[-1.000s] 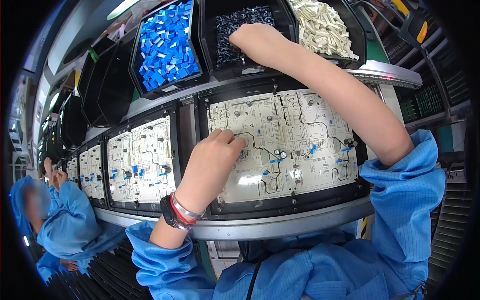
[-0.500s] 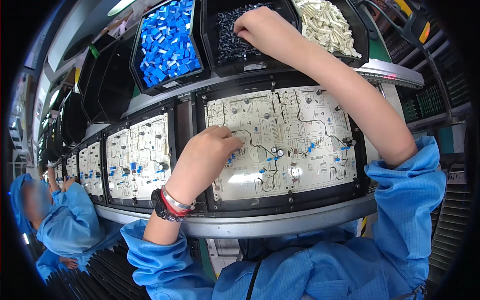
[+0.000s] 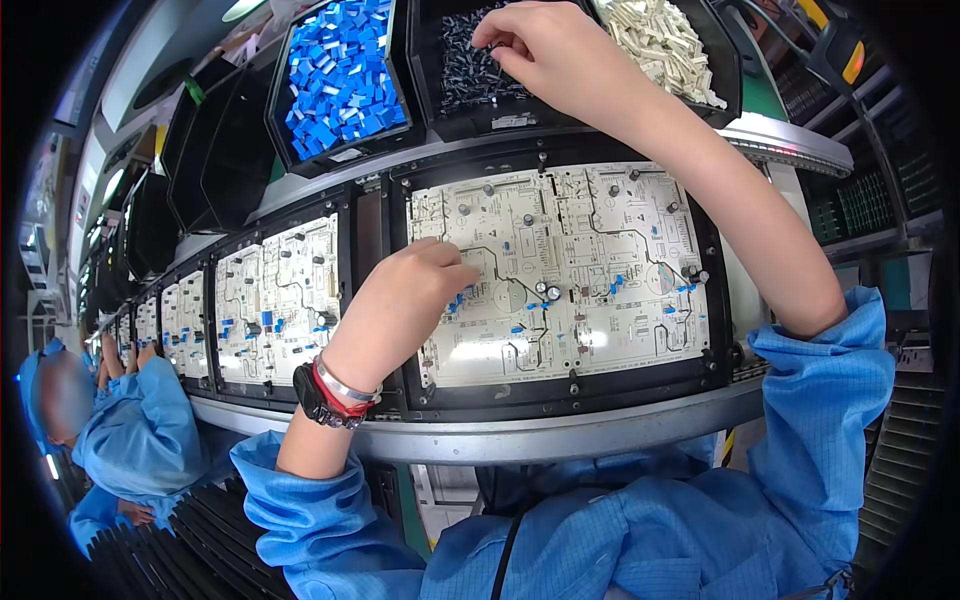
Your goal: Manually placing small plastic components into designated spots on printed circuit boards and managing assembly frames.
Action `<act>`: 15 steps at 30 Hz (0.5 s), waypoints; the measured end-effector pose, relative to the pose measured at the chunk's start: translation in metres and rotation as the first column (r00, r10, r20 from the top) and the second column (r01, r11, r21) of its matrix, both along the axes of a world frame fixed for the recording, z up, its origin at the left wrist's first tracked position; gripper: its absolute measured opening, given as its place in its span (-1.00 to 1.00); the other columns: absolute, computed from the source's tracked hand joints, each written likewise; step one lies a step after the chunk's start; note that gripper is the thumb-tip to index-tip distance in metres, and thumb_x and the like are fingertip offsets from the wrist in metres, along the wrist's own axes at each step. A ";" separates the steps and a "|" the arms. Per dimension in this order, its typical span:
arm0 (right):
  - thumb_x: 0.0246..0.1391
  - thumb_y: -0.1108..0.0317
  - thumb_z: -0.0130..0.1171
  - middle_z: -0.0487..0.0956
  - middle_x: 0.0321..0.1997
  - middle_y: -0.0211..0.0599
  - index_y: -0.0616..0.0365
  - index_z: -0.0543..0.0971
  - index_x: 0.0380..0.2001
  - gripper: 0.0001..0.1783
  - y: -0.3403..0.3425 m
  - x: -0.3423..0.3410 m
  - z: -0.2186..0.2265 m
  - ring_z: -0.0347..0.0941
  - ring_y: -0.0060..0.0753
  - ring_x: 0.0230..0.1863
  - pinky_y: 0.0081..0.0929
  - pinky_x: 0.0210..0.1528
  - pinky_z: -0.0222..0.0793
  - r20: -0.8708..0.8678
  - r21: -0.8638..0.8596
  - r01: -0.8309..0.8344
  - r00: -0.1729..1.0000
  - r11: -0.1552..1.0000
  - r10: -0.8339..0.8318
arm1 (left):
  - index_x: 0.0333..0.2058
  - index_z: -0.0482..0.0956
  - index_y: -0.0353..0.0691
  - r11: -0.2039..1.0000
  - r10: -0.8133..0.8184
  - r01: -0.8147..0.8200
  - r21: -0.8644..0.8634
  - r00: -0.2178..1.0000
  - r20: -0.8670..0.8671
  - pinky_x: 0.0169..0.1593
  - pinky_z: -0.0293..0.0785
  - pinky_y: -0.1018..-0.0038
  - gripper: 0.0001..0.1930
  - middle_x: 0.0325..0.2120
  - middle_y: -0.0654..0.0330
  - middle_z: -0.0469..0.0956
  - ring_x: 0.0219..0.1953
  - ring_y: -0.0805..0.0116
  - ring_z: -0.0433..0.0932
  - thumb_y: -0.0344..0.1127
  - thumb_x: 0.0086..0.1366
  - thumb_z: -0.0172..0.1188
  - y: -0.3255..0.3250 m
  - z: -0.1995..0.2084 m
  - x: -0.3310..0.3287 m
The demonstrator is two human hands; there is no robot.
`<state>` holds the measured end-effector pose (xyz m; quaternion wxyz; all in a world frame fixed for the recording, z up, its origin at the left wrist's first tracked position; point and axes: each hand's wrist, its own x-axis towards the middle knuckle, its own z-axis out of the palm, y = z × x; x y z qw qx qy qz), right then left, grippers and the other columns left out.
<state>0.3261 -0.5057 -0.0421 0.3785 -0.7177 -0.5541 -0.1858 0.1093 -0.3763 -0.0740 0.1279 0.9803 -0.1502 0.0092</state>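
Observation:
My left hand (image 3: 415,285) hovers at the left part of a white circuit board (image 3: 480,350), beside small blue components (image 3: 458,300). Its fingers are bent together, and whatever they grip is hidden beneath them. Above a black bin of small dark components (image 3: 470,75), my right hand (image 3: 545,50) has thumb and fingertips curled close together. Anything between those fingertips is too small to make out. The board carries round capacitors (image 3: 547,292) and several blue parts, and a second white board (image 3: 640,330) adjoins it on the right in the same black frame (image 3: 500,400).
A bin of blue blocks (image 3: 345,80) stands left of the dark-component bin, and one of cream connectors (image 3: 660,50) right of it. More framed boards (image 3: 280,300) run leftward along the metal rail (image 3: 500,442). A co-worker in blue (image 3: 140,430) works at the far left.
My right hand has come up a little from the dark components, its fingertips now showing more. My left hand stays at the board's left part. The whole view has shifted slightly.

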 end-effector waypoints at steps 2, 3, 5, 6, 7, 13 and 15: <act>-0.06 0.50 -0.01 0.55 -0.42 0.00 0.31 0.55 -0.46 -0.85 0.001 0.001 0.001 0.47 0.01 -0.28 -0.22 -0.17 0.38 0.018 -0.017 0.009 1.000 1.000 -0.008 | -0.43 0.55 -0.27 1.000 0.006 -0.007 0.012 1.000 0.003 -0.22 0.46 0.39 -0.83 -0.50 0.15 0.44 -0.31 0.20 0.47 -0.55 -0.07 0.08 0.000 0.002 -0.002; -0.05 0.49 -0.01 0.55 -0.42 -0.01 0.30 0.55 -0.45 -0.84 0.002 0.001 0.002 0.47 0.01 -0.28 -0.23 -0.17 0.38 0.037 -0.034 0.021 0.999 0.999 -0.019 | -0.46 0.52 -0.27 0.999 -0.009 0.008 0.048 1.000 0.018 -0.23 0.46 0.40 -0.86 -0.50 0.15 0.44 -0.31 0.20 0.47 -0.55 -0.08 0.08 0.001 0.003 -0.003; -0.04 0.49 0.00 0.54 -0.42 -0.02 0.30 0.55 -0.45 -0.85 0.008 -0.004 0.011 0.47 0.01 -0.28 -0.23 -0.17 0.38 0.017 -0.039 0.026 1.000 0.999 -0.025 | -0.49 0.49 -0.27 0.996 -0.024 0.023 0.085 0.999 0.021 -0.23 0.47 0.40 -0.88 -0.50 0.15 0.44 -0.31 0.20 0.47 -0.55 -0.08 0.08 0.008 0.012 -0.007; -0.03 0.48 0.00 0.54 -0.41 -0.03 0.30 0.56 -0.44 -0.85 0.011 -0.007 0.016 0.47 0.01 -0.28 -0.24 -0.16 0.38 0.004 -0.044 0.034 0.999 0.998 -0.034 | -0.50 0.47 -0.26 0.997 -0.052 0.052 0.064 0.999 0.010 -0.24 0.47 0.40 -0.89 -0.50 0.15 0.44 -0.31 0.20 0.47 -0.55 -0.09 0.08 0.012 0.019 -0.008; -0.03 0.48 0.00 0.54 -0.41 -0.03 0.30 0.56 -0.44 -0.85 0.015 -0.011 0.018 0.47 0.01 -0.28 -0.24 -0.16 0.38 0.000 -0.044 0.032 0.999 0.999 -0.032 | -0.52 0.45 -0.26 0.996 -0.080 0.080 0.043 0.997 0.004 -0.24 0.47 0.39 -0.90 -0.51 0.15 0.44 -0.32 0.19 0.48 -0.55 -0.09 0.08 0.016 0.022 -0.010; 0.00 0.47 0.01 0.54 -0.39 -0.04 0.30 0.55 -0.44 -0.85 0.031 -0.034 0.040 0.46 -0.01 -0.27 -0.25 -0.17 0.38 0.015 -0.055 0.026 1.000 0.998 -0.025 | -0.38 0.52 -0.25 0.994 -0.058 0.054 -0.098 0.998 -0.038 -0.21 0.47 0.36 -0.81 -0.51 0.14 0.46 -0.31 0.16 0.50 -0.53 -0.04 0.08 0.025 0.023 -0.019; 0.00 0.47 0.02 0.53 -0.39 -0.04 0.30 0.55 -0.43 -0.85 0.039 -0.042 0.052 0.46 -0.02 -0.26 -0.28 -0.17 0.38 0.026 -0.057 0.027 0.999 0.998 -0.026 | -0.17 0.56 -0.21 0.974 -0.095 0.094 -0.207 0.995 0.006 -0.24 0.46 0.34 -0.65 -0.45 0.11 0.47 -0.32 0.13 0.49 -0.53 -0.01 0.13 0.027 0.018 -0.025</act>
